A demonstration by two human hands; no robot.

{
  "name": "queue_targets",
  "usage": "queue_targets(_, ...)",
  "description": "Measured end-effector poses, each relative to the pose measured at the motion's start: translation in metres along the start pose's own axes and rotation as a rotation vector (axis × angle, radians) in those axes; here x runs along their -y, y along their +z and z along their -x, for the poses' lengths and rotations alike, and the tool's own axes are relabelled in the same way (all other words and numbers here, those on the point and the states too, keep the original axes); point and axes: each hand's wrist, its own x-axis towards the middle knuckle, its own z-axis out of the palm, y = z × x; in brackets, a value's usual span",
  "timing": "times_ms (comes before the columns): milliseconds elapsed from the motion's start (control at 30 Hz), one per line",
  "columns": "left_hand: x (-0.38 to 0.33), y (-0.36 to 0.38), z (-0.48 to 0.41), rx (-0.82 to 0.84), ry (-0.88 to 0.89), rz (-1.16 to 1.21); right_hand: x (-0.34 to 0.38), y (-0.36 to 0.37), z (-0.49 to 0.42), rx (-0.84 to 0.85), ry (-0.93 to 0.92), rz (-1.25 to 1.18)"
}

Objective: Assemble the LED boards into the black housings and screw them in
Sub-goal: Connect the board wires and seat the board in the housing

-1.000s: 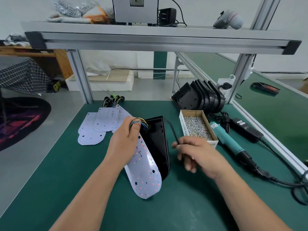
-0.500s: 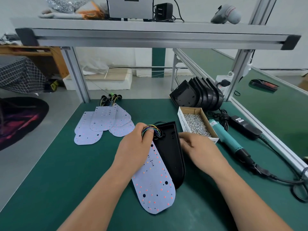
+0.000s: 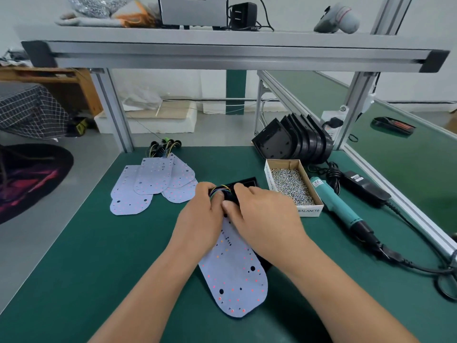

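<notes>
we have both hands bunched at the far end of the job. our left hand (image 3: pixel 197 219) has its fingers curled round the bundle of coloured wires (image 3: pixel 220 190) where they leave the pale lilac, tongue-shaped led board (image 3: pixel 235 280). our right hand (image 3: pixel 267 219), just beside it, is curled over the far end of the black plastic housing (image 3: pixel 247 181), with the thumb tip down at the board's edge.

the led board lies on top of the black plastic housing but skewed. its long axis runs from under our hands toward us and a little to the right. its rounded near end overhangs the green bench mat (image 3: pixel 99 256), and a strip of housing shows along the right edge only. so the wired end is the one we hold, and the free end points at our body.

we judge the board is not yet seated. the wires want tucking in first, then the board swinging into line with the housing. the open cardboard box of small silver screws (image 3: pixel 309 211) and the teal electric screwdriver (image 3: pixel 331 201) sit to the right, nearer our right hand.
</notes>
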Motion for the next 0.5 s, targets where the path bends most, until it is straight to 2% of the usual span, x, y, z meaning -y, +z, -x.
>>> queue_targets(133, -0.009, 0.001, 0.003, 0.080, 0.011, 0.120, -0.005, 0.006, -0.006, 0.185, 0.025, -0.012)
queue_targets(267, -0.011, -0.001, 0.006, 0.157, -0.059, 0.256, -0.011, 0.010, -0.013, 0.350, 0.207, -0.360)
queue_targets(333, -0.011, -0.002, 0.007, 0.151, -0.077, 0.318, -0.012, 0.007, -0.015, 0.377, 0.294, -0.492)
queue_targets(500, -0.015, 0.003, 0.011, 0.172, -0.115, 0.554, -0.005, 0.004, -0.022, 0.424, 0.345, -0.437)
